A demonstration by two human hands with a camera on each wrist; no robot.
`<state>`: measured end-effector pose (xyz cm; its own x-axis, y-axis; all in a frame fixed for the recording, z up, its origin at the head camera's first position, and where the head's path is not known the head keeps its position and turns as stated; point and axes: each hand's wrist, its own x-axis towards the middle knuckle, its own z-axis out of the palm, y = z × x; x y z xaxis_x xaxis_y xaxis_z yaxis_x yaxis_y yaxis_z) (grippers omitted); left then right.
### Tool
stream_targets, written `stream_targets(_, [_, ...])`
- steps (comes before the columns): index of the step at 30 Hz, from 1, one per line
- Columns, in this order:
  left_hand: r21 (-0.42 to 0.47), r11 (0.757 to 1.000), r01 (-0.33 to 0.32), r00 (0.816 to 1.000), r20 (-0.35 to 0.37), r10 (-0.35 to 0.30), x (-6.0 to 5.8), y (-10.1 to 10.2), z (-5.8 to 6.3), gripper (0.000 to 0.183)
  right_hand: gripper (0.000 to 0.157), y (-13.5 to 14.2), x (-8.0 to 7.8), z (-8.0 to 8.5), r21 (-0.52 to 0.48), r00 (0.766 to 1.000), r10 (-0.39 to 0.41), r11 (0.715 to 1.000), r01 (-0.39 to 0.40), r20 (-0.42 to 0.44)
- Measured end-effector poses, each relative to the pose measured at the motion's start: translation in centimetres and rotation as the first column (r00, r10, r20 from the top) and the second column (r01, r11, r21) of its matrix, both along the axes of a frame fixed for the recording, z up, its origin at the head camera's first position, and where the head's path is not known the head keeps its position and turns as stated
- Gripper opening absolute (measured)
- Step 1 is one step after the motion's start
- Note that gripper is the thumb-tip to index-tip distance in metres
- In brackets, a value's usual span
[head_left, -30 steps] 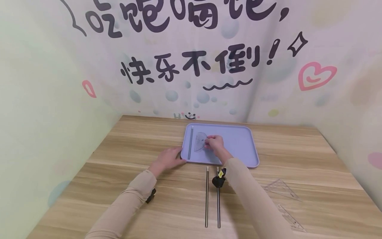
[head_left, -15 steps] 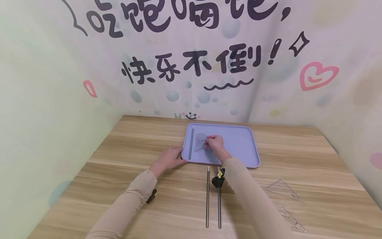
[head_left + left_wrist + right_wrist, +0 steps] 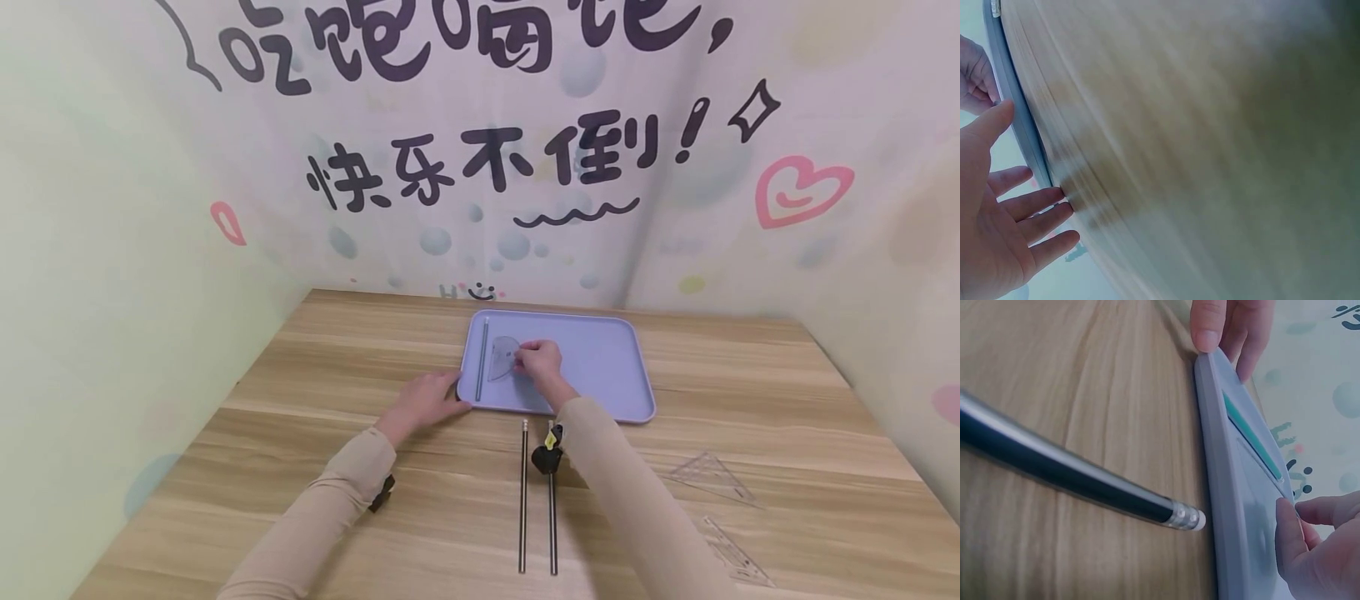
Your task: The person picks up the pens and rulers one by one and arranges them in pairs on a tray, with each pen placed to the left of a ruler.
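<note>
A clear protractor (image 3: 503,358) lies in the left part of the lilac tray (image 3: 600,367), beside a green pencil (image 3: 482,358). My right hand (image 3: 540,362) pinches the protractor's curved edge between thumb and fingers. At the tray's near left corner, my left hand (image 3: 429,398) touches the rim. Its fingers are spread and fairly straight in the left wrist view, the thumb (image 3: 999,122) against the tray's side. The right wrist view shows both hands at the tray, with the green pencil (image 3: 1252,437) between them.
Two dark pencils, a left one (image 3: 523,500) and a right one (image 3: 552,517), lie in front of the tray, the right one partly behind the wrist camera (image 3: 547,454). Two clear set squares, a far one (image 3: 716,481) and a near one (image 3: 735,554), lie right of the right arm.
</note>
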<state>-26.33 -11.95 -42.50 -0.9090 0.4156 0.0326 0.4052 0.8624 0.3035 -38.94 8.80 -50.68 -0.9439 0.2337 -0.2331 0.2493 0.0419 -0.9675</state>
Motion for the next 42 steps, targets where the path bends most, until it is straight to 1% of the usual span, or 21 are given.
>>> stream_targets(1, [0.000,1.000,0.002,1.000,0.001,-0.002,0.0,0.0,0.0,0.057,0.017,-0.3,1.7,2.0,0.009,1.000,0.002,1.000,-0.002,0.000])
stream_targets(2, [-0.001,1.000,0.001,1.000,0.001,-0.001,0.0,0.0,0.0,0.057,0.018,-0.6,2.8,3.4,0.016,1.000,0.007,1.000,-0.007,0.005])
stream_targets(3, [-0.002,1.000,-0.002,1.000,0.002,0.002,0.1,0.1,0.1,0.057,0.017,-0.7,3.4,4.1,0.020,1.000,0.003,1.000,-0.003,0.001])
stream_targets(4, [-0.001,1.000,-0.006,1.000,0.008,0.006,0.1,0.1,0.1,0.057,0.015,-0.6,3.0,3.5,0.017,1.000,0.003,1.000,-0.003,-0.021])
stream_targets(5, [0.002,1.000,-0.014,1.000,0.023,0.014,0.0,0.1,0.1,0.058,0.015,-0.4,2.4,2.7,0.018,1.000,0.012,1.000,-0.012,-0.026])
stream_targets(6, [0.001,1.000,-0.017,1.000,0.026,0.017,-0.1,0.1,0.0,0.059,0.016,-0.1,1.4,1.4,0.015,0.999,0.024,1.000,-0.024,-0.034])
stream_targets(7, [0.001,1.000,-0.021,0.999,0.025,0.021,-0.1,0.1,0.0,0.059,0.017,0.1,0.7,0.5,0.011,0.999,0.037,0.999,-0.036,-0.035])
stream_targets(8, [-0.003,1.000,-0.024,0.999,0.026,0.024,-0.2,0.2,-0.1,0.059,0.016,0.3,-0.2,-0.6,0.009,0.998,0.038,0.999,-0.038,-0.054])
stream_targets(10, [-0.009,1.000,-0.029,0.999,0.030,0.029,-0.2,0.2,-0.1,0.060,0.016,0.5,-0.8,-1.4,0.012,0.997,0.044,0.999,-0.043,-0.068])
stream_targets(12, [-0.009,1.000,-0.026,0.999,0.028,0.026,-0.3,0.2,-0.2,0.060,0.017,0.2,0.5,0.3,0.031,0.998,0.036,0.999,-0.035,-0.044])
stream_targets(13, [-0.007,1.000,-0.026,0.999,0.029,0.026,-0.3,0.2,-0.2,0.060,0.016,-0.1,1.6,1.6,0.043,0.999,0.025,0.999,-0.023,-0.040])
stream_targets(14, [-0.004,1.000,-0.025,0.999,0.030,0.025,-0.2,0.2,-0.1,0.060,0.016,-0.2,2.4,2.5,0.053,0.999,0.012,0.999,-0.010,-0.038])
stream_targets(15, [-0.002,1.000,-0.025,0.999,0.030,0.025,-0.2,0.2,-0.1,0.060,0.018,-0.4,3.6,4.0,0.070,1.000,0.007,0.998,-0.006,-0.017])
stream_targets(16, [-0.001,1.000,-0.024,0.999,0.029,0.024,-0.2,0.2,-0.1,0.060,0.018,-0.6,4.3,4.9,0.082,1.000,0.001,0.997,0.000,-0.011])
stream_targets(17, [0.000,1.000,-0.022,0.999,0.028,0.022,-0.2,0.1,-0.1,0.059,0.020,-0.8,5.4,6.3,0.104,1.000,-0.005,0.995,0.002,0.025])
stream_targets(19, [0.000,1.000,-0.026,0.999,0.032,0.026,-0.1,0.2,0.0,0.059,0.020,-0.8,6.4,7.4,0.110,1.000,0.003,0.994,-0.005,0.019])
stream_targets(23, [0.000,0.999,-0.032,0.999,0.036,0.032,0.0,0.2,0.0,0.058,0.019,-0.5,7.3,8.2,0.104,0.999,0.032,0.994,-0.033,0.005])
stream_targets(34, [0.010,1.000,-0.028,0.999,0.035,0.027,0.1,0.3,0.1,0.059,0.023,0.0,7.3,9.1,0.128,0.999,0.032,0.991,-0.029,-0.018])
stream_targets(42, [0.012,0.999,-0.032,0.999,0.041,0.031,0.1,0.3,0.1,0.058,0.033,0.0,7.6,9.6,0.154,0.996,0.074,0.986,-0.065,-0.055])
